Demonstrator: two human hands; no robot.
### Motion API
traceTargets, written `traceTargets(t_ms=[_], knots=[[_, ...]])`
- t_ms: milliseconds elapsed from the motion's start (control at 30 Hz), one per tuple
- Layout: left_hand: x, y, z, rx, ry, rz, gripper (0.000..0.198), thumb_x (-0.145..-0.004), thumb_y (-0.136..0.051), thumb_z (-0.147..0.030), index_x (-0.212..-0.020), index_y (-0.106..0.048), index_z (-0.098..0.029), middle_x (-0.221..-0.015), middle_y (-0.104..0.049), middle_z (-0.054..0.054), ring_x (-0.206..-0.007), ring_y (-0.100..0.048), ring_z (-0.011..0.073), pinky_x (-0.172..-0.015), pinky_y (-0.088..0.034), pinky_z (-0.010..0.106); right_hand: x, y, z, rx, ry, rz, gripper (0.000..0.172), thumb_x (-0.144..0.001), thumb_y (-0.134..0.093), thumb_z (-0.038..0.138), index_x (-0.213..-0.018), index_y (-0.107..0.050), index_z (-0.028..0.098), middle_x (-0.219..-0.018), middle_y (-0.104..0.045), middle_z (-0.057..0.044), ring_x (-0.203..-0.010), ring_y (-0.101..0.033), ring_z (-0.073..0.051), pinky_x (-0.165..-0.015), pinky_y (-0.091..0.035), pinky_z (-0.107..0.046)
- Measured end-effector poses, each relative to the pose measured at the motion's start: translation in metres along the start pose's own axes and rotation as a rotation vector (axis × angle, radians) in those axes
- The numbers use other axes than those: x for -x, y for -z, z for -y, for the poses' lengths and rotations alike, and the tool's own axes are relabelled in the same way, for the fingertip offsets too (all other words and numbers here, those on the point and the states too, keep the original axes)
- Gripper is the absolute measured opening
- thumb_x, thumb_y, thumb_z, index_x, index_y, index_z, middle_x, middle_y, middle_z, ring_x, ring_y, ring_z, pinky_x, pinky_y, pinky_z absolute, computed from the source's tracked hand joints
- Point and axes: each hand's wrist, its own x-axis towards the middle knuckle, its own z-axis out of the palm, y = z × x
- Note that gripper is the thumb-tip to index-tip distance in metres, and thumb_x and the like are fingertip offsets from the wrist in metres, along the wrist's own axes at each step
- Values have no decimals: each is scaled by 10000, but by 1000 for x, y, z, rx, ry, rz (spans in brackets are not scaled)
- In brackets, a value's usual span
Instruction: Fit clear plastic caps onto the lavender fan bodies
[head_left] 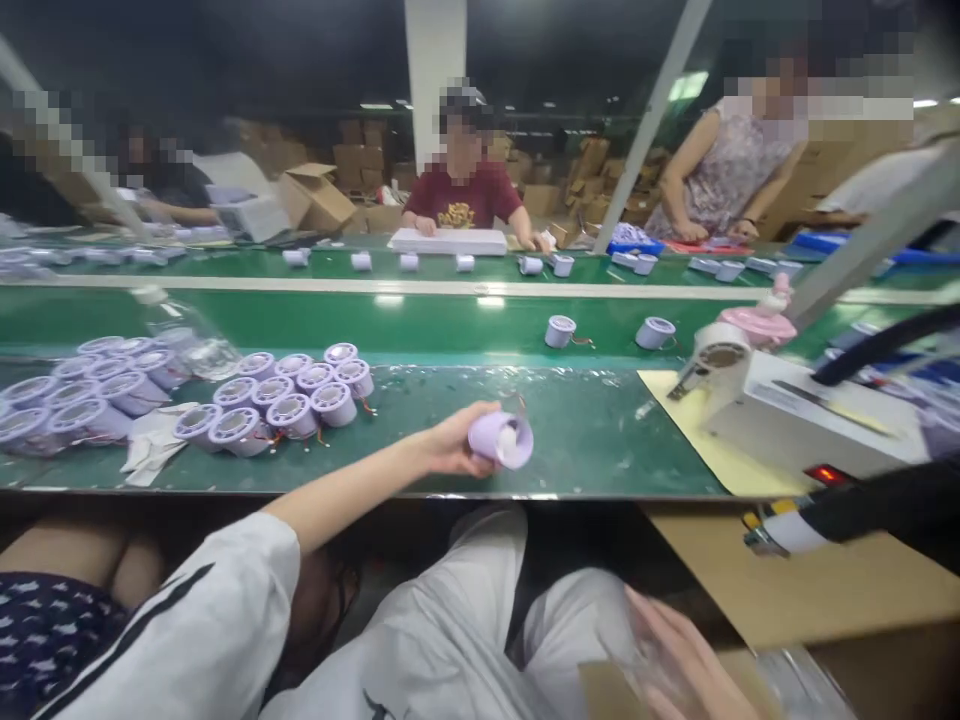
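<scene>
My left hand [459,442] is wrapped round a lilac cylindrical housing [495,440], held over the bench's front part with its open end turned toward me. A white piece shows inside the housing. Low at the right, my right hand [686,655] is near my knee, blurred, beside clear plastic [652,670] and a brown cardboard piece [611,690]. What its fingers hold, if anything, cannot be made out. Left of my left hand stands a group of lilac housings [292,415] with short wires.
Two housings, one [561,331] wired, sit on the green belt [337,320]. A white machine [817,410] stands at right on yellow board [697,440]. A clear bottle [187,335] and more housings [90,420] are left. People sit opposite; another person's legs are beside me.
</scene>
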Motion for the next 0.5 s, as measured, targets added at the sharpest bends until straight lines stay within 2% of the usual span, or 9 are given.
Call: traceTargets(t_ms=[33,100,133,200,300,400,500], knots=[[-2,-24,14,6,27,89,512,-800,-364,-605,-736,-549,-133,-536,-491,23,-384,-359,87,-347,-267,196,1,-1,17,65,48,-20,463,-930,-505,410,-1391,-464,407,-1304,-566,-60,-1123,-626,-285,-838,-595,-382],[-1,-64,35,11,63,259,411,-766,-449,-527,-742,-559,-132,-573,-519,21,-413,-411,87,-380,-321,203,-7,-2,47,258,179,-107,500,-923,-524,340,-1417,-448,350,-1292,-540,-115,-1116,-607,-309,-833,-587,-433],[0,-78,42,10,73,335,363,-753,-484,-482,-762,-575,-130,-607,-539,20,-424,-424,81,-393,-328,201,-14,-1,58,348,227,-138,490,-919,-532,322,-1405,-471,325,-1284,-531,-138,-1099,-598,-323,-819,-583,-455],[2,-97,48,-2,83,453,288,-746,-533,-388,-832,-624,-129,-659,-563,8,-430,-418,67,-395,-305,195,-28,3,71,518,220,-130,453,-901,-556,262,-1353,-541,299,-1278,-528,-160,-1057,-580,-341,-798,-571,-488],[3,-107,44,-234,-30,489,239,-783,-528,-257,-923,-688,-149,-710,-598,-1,-511,-468,85,-461,-341,204,-34,10,73,578,148,-63,402,-857,-614,211,-1257,-626,250,-1270,-547,-156,-1030,-566,-329,-774,-576,-449],[8,-108,38,-502,-231,444,203,-818,-518,-202,-888,-704,-159,-858,-652,25,-771,-575,144,-691,-433,239,-26,12,70,581,35,-72,301,-822,-648,159,-1115,-689,215,-1263,-562,-150,-1063,-552,-345,-766,-571,-449],[15,-109,38,-678,-396,368,197,-869,-512,-227,-916,-696,-173,-932,-635,41,-870,-580,168,-803,-433,279,-20,11,66,406,-31,16,176,-778,-691,110,-928,-700,202,-1269,-549,-134,-1094,-552,-334,-793,-556,-443]])
